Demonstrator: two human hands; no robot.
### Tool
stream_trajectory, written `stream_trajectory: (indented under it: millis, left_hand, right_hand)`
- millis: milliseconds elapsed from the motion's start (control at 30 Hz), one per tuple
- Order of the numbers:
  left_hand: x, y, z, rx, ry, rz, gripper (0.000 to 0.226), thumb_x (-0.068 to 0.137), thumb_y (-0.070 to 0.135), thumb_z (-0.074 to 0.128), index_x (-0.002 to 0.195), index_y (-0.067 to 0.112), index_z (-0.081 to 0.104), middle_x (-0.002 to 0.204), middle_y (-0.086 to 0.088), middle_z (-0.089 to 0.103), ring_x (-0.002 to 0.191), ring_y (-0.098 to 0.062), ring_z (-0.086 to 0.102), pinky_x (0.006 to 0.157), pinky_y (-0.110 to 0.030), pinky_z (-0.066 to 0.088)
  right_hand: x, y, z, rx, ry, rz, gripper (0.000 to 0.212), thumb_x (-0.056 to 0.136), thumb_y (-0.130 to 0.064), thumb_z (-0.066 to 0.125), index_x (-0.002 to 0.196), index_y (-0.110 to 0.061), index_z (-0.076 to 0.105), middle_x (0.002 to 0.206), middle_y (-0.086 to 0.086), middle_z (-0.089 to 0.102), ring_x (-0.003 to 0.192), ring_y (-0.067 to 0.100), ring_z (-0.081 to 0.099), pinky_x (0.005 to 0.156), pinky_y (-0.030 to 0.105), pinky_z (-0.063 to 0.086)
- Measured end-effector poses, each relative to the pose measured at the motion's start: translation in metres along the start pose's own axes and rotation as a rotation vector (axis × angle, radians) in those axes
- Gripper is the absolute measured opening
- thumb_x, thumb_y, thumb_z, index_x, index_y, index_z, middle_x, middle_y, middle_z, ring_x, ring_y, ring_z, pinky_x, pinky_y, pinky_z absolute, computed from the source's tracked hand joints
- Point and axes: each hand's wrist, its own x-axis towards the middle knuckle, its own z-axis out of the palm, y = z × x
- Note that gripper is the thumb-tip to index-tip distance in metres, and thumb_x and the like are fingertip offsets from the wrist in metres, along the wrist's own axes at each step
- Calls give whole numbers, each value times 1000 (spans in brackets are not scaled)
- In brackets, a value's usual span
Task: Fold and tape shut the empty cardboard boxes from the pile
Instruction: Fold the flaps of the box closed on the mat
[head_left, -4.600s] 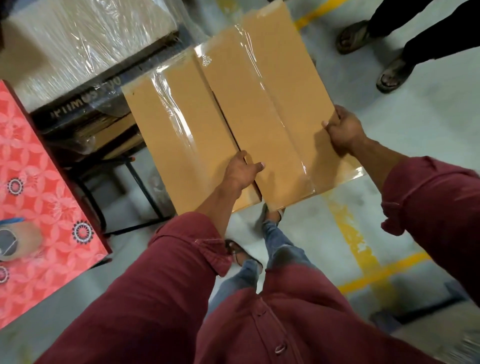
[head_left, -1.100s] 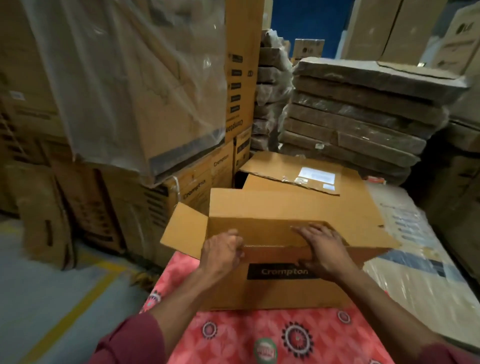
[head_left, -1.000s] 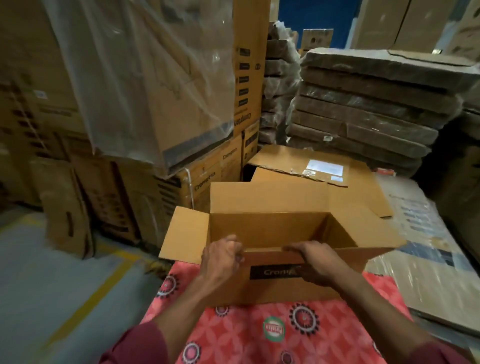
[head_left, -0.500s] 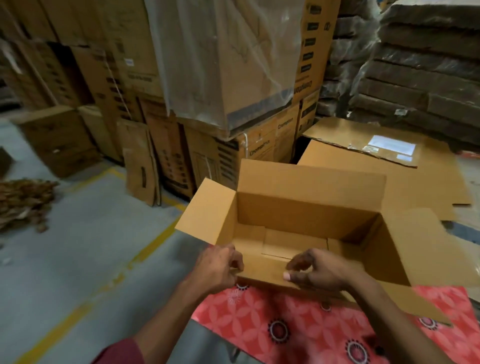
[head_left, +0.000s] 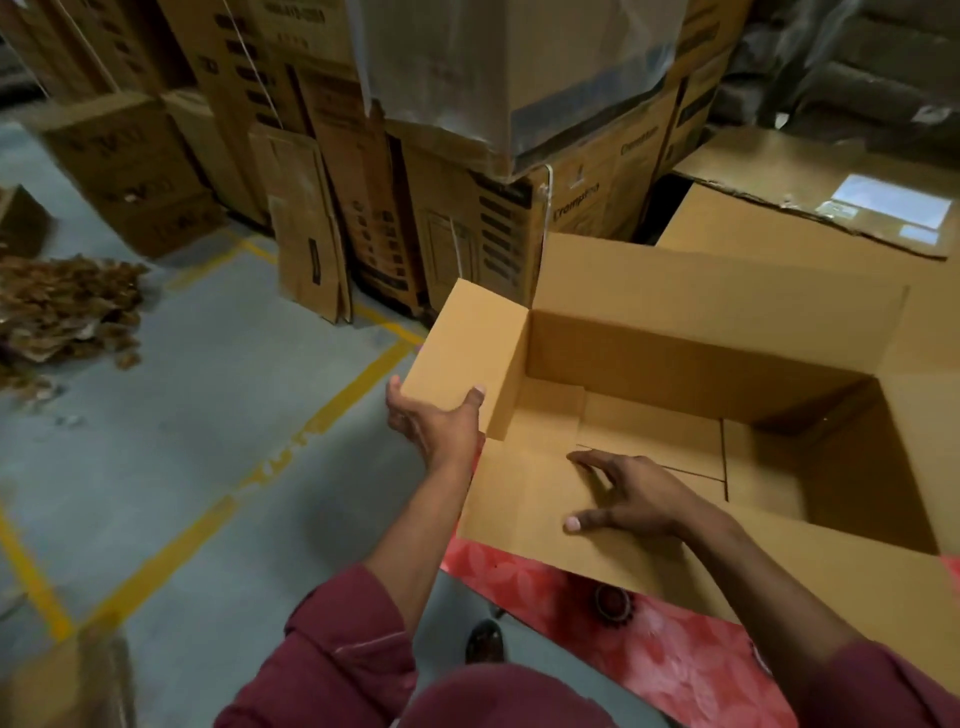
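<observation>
1. An open cardboard box (head_left: 691, 374) sits on a table covered by a red patterned cloth (head_left: 649, 644). All four top flaps are spread outward, and the inside of the box is bare cardboard.
2. The left hand (head_left: 434, 421) reaches forward and up to the short flap (head_left: 465, 353) on the box's left end. It grasps that flap's near lower edge, thumb on the inner face and fingers wrapped behind. The forearm is bare and the maroon sleeve (head_left: 343, 644) is pushed up toward the elbow.
3. The right hand (head_left: 631, 499) lies palm down on the long near flap (head_left: 524, 499), which is folded out toward the person. Its fingers are straight and spread, pointing left, with the thumb stretched along the flap. It clasps nothing.
4. The right forearm crosses the near flap from the lower right.
5. Behind the box are stacked printed cartons (head_left: 467, 218), some under clear plastic wrap (head_left: 519, 67).
6. To the left is grey floor with yellow lines (head_left: 171, 545) and a heap of brown scraps (head_left: 62, 312).
</observation>
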Motion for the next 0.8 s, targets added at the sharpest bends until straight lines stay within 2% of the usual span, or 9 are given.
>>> stream_trajectory:
  millis: [67, 167, 267, 367, 500, 600, 633, 733, 800]
  left_hand:
    - [2, 7, 7, -109, -25, 33, 106, 78, 24, 89, 152, 30, 12, 146, -13, 43, 120, -30, 56, 97, -35, 46]
    - [-16, 18, 13, -91, -57, 230, 93, 84, 26, 83, 149, 35, 17, 138, -11, 53, 114, -27, 61, 93, -34, 48]
    - [-50, 10, 20, 53, -297, 488, 87, 87, 24, 79, 154, 34, 23, 136, 0, 59, 125, -15, 58, 104, -34, 47]
    - [-79, -1, 40, 558, -497, 667, 78, 93, 45, 67, 160, 33, 28, 166, -1, 33, 153, -20, 28, 123, -44, 23]
    - [-112, -3, 85, 908, -598, 621, 73, 101, 61, 42, 164, 31, 20, 174, -17, 2, 161, -31, -5, 124, -65, 2]
    - [-131, 3, 118, 987, -631, 555, 80, 99, 67, 39, 165, 28, 14, 171, -24, -8, 158, -39, -17, 120, -72, -8]
    - [-138, 4, 128, 1008, -641, 531, 86, 97, 72, 39, 166, 28, 12, 170, -27, -13, 156, -41, -23, 118, -73, -12]
    - [-158, 1, 153, 1085, -624, 491, 104, 86, 86, 43, 166, 28, 10, 161, -30, -35, 147, -47, -39, 114, -75, -17]
    - [-167, -4, 164, 1164, -580, 494, 113, 79, 91, 48, 166, 31, 11, 158, -28, -42, 145, -50, -40, 114, -76, -14]
  right_hand:
    - [4, 4, 2, 59, 17, 23, 107, 57, -89, 74, 152, -50, 40, 158, -12, 46, 138, 16, 49, 105, 33, 45]
    - [8, 3, -4, 159, 19, 40, 87, 69, -73, 80, 147, -48, 50, 147, -18, 50, 134, 9, 49, 98, 26, 42]
    - [9, 2, -6, 249, 19, 34, 71, 75, -64, 82, 139, -42, 61, 134, -22, 58, 125, -1, 52, 98, 23, 45]
    - [12, 10, -6, 312, 95, 27, 47, 89, -47, 76, 133, -32, 67, 126, -17, 69, 114, 2, 65, 102, 34, 54]
    - [2, 35, -11, 483, 330, 69, 35, 95, -24, 63, 130, -27, 70, 124, -14, 72, 110, 4, 68, 101, 39, 56]
    - [-26, 68, -23, 438, 488, 227, 30, 100, -37, 66, 128, -30, 70, 125, -10, 71, 87, 6, 73, 94, 38, 58]
    - [-38, 83, -26, 393, 556, 286, 32, 98, -41, 67, 128, -30, 69, 126, -8, 70, 87, 7, 73, 95, 38, 57]
    - [-80, 138, -30, 235, 869, 477, 37, 93, -36, 69, 130, -30, 68, 142, 2, 59, 133, 26, 48, 108, 48, 42]
    - [-107, 173, -29, 189, 1108, 649, 51, 84, -33, 71, 134, -31, 63, 150, 7, 47, 140, 36, 34, 111, 56, 34]
